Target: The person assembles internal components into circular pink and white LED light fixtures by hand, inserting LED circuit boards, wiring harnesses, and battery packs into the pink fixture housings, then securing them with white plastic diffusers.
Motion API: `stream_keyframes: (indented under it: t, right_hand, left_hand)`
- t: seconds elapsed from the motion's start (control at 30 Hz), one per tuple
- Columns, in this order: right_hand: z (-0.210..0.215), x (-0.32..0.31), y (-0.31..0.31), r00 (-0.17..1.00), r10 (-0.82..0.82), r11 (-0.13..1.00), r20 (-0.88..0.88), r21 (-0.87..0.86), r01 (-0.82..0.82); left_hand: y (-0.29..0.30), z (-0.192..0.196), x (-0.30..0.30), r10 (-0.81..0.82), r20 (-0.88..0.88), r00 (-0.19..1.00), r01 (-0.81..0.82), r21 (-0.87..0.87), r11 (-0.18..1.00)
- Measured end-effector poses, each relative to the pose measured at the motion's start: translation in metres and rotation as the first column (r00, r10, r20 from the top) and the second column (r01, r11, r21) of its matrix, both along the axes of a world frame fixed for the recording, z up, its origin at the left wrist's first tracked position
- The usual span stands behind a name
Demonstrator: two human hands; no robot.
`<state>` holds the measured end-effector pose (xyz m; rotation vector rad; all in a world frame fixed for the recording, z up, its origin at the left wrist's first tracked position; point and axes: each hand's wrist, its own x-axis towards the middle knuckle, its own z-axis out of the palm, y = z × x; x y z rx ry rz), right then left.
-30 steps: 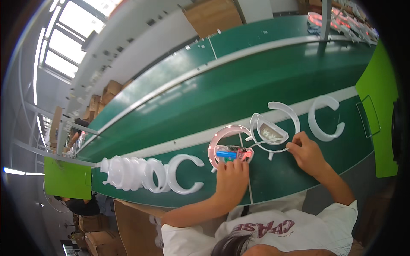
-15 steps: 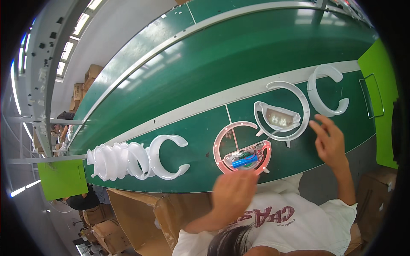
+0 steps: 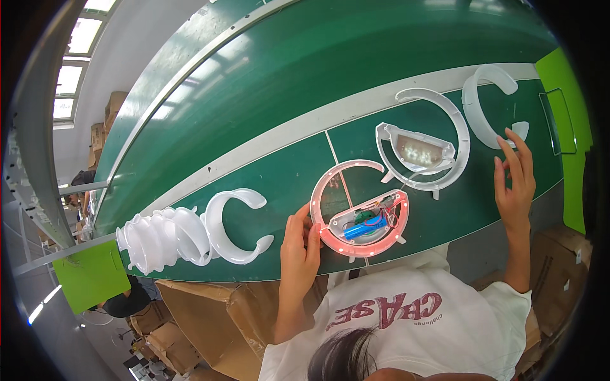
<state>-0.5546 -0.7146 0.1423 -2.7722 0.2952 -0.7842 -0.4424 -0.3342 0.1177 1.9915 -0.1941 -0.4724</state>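
Lit ring (image 3: 381,246): on the worktop (image 3: 286,197), just right of the left fingers, blue battery (image 3: 366,227) facing up.
Left hand (image 3: 298,244): thumb and index touch that ring's left rim; cannot tell whether they pinch.
Right hand (image 3: 516,181): fingers spread, beside the C-shaped cover's (image 3: 474,105) lower end; contact unclear.
White ring (image 3: 462,136): left of the right fingers.

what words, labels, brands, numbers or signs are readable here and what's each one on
White shirt: large dark red lettering, legible, with smaller lettering next to it; I won't copy the wording.
Cardboard box at the right: faint marks, too small to read.
Blue cylinder in the red-lit ring: any print is too small to read.
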Motion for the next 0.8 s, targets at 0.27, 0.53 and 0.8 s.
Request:
stream_keyframes:
  t: [0.27,0.53,0.8]
  right_hand:
    - [0.006,0.012,0.011,0.999,-0.044,0.999,-0.015,-0.027,0.043]
    - [-0.003,0.01,-0.01,0.983,-0.104,0.994,-0.153,0.0,0.105]
    - [0.015,-0.009,-0.018,0.982,-0.188,0.978,0.018,0.097,0.185]
  left_hand:
    - [-0.006,0.008,0.001,0.039,-0.108,0.993,-0.04,-0.013,0.999]
    - [-0.006,0.01,-0.01,0.092,-0.071,0.993,-0.092,-0.002,0.996]
    - [0.001,0.018,-0.003,0.114,0.243,0.963,-0.117,-0.003,0.993]
